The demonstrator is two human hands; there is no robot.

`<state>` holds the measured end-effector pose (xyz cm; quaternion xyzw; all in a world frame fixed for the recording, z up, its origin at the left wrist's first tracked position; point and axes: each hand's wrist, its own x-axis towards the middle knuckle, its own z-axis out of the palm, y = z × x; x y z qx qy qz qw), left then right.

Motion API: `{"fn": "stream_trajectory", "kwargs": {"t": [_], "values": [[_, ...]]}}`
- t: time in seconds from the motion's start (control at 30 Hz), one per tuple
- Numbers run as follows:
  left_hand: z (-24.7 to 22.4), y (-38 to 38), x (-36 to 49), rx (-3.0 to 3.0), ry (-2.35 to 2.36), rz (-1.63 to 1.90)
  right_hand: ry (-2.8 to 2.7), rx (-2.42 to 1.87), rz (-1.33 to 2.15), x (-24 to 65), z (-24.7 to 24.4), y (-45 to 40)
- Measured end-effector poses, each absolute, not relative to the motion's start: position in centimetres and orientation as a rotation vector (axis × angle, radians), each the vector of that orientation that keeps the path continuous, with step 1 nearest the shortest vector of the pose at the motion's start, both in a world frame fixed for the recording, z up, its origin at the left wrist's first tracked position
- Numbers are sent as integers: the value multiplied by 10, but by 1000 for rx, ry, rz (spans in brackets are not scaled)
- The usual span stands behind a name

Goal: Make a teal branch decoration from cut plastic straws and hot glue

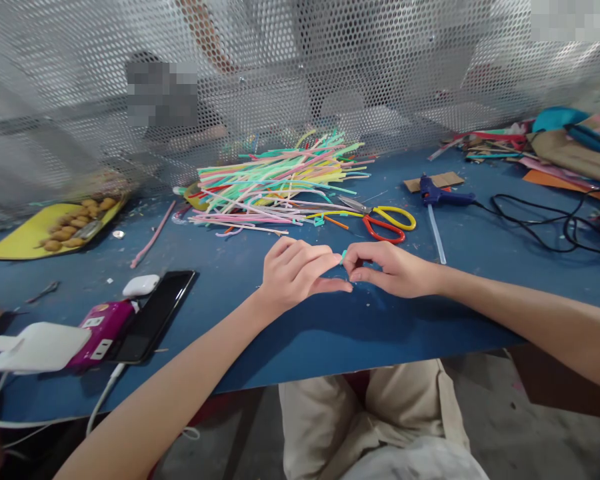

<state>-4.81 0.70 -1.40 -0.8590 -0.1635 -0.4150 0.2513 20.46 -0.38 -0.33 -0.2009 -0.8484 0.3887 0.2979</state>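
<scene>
ngl that tiny green pipe cleaner bit (343, 256) just this side of the scissors (367, 215) could easily ping away, since the right hand (393, 267) is only pinching it by the fingertips and I can't tell whether the half-curled left hand (297, 273) grips it.

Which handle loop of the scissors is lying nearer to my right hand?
The red loop of the scissors: it lies on the side toward your right hand, while the yellow loop is farther from it.

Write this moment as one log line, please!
left hand, right hand: at small green piece | scissors: on table | glue gun: partly on cardboard
</scene>
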Motion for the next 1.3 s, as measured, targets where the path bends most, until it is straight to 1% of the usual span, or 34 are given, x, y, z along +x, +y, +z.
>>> {"fn": "stream_trajectory", "kwargs": {"t": [0.2, 0.4, 0.63, 0.97, 1.2, 1.3], "values": [[-11, 6, -46, -2310, -386, -1204, -2200, -517, 962, 209, -5, 1], [-12, 6, -47, -2325, -385, -1140, -2204, -392, 1027, 210, -9, 2], [-7, 3, -46, -2363, -320, -1110, -2274, -373, 1063, 209, -7, 1], [-7, 2, -44, -2356, -328, -1104, -2462, -429, 847, 208, -2, -6], [-9, 3, -46, -2380, -401, -1097, -2400, -436, 861, 213, 2, -2], [-7, 2, -45, -2443, -510, -1070, -2375, -465, 690, 223, 2, 11]]}}
